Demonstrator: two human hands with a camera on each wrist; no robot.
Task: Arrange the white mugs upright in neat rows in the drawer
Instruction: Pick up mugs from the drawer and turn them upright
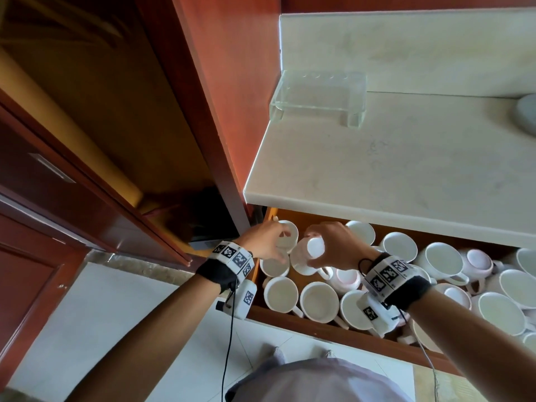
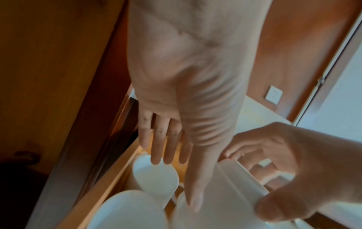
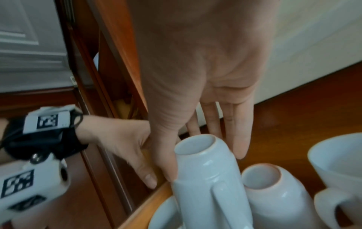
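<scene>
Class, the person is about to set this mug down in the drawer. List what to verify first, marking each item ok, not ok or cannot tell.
1. Right hand grips the held mug: ok.
2. Held mug upright: not ok, it is tilted with its base showing.
3. Left hand touches the corner mug: ok.
4. Free spot under the held mug: cannot tell, hidden.
5. Front-row mugs upright: ok.
6. Mugs on the right tidy: not ok, several are tipped.

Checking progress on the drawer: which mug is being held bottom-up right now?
The white mug in the right hand, base facing the head camera; the mugs along the drawer's left end show open mouths.
</scene>
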